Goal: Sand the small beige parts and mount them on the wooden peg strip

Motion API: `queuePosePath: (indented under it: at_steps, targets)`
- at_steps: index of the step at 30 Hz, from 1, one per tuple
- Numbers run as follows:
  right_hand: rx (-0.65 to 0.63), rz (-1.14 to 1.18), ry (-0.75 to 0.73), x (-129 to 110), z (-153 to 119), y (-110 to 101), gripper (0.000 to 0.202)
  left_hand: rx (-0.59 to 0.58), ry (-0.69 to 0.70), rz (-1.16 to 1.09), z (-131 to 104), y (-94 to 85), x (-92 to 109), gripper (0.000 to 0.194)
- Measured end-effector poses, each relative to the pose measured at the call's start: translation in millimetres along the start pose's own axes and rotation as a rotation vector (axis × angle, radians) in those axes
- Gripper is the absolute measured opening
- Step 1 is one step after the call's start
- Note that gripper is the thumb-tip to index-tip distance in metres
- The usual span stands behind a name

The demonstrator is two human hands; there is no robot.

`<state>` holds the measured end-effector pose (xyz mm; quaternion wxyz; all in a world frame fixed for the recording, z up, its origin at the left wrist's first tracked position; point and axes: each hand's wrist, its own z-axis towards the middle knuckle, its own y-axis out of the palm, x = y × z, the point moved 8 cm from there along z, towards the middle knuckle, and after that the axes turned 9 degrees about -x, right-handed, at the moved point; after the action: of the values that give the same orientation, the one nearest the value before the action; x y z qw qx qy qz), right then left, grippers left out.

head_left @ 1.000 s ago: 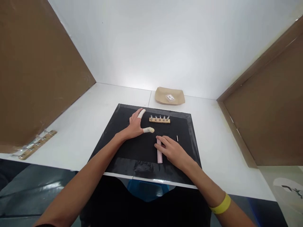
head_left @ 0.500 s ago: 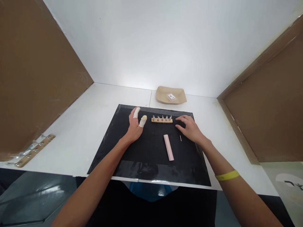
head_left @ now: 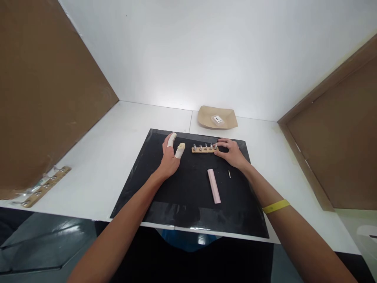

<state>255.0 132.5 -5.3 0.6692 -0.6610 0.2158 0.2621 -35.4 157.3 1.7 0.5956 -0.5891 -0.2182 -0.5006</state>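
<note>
A short wooden strip [head_left: 203, 150] with several upright shiny metal pieces lies toward the back of the black mat [head_left: 182, 184]. My right hand [head_left: 232, 154] is at its right end, with thumb and fingertips closed about that end. Left of the strip, a small gap away, my left hand [head_left: 171, 158] rests over the mat with thumb and finger apart, holding nothing. White finger cots cover the left thumb and one finger. Nearer to me lies a pink bar [head_left: 214, 186], and right of it a thin pale stick [head_left: 229, 174].
Behind the mat stands a brown paper tray [head_left: 203, 120] with a small labelled clear case [head_left: 218, 120] in it. A second wooden strip with metal pieces [head_left: 47, 186] lies at the far left by the brown panel [head_left: 44, 90]. Another brown panel [head_left: 341, 145] stands at right.
My right hand has moved left from beside the wooden strip onto its right end. The left hand stays open in about the same place. The view has shifted slightly.
</note>
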Motion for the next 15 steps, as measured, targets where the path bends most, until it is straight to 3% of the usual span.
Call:
queuePosePath:
  at_steps: [15]
  targets:
    - [0.019, 0.079, 0.028, -1.6, 2.5, -1.3, 0.021, -0.004, -0.023, -0.010, 0.7, -0.3, -3.9, 0.067]
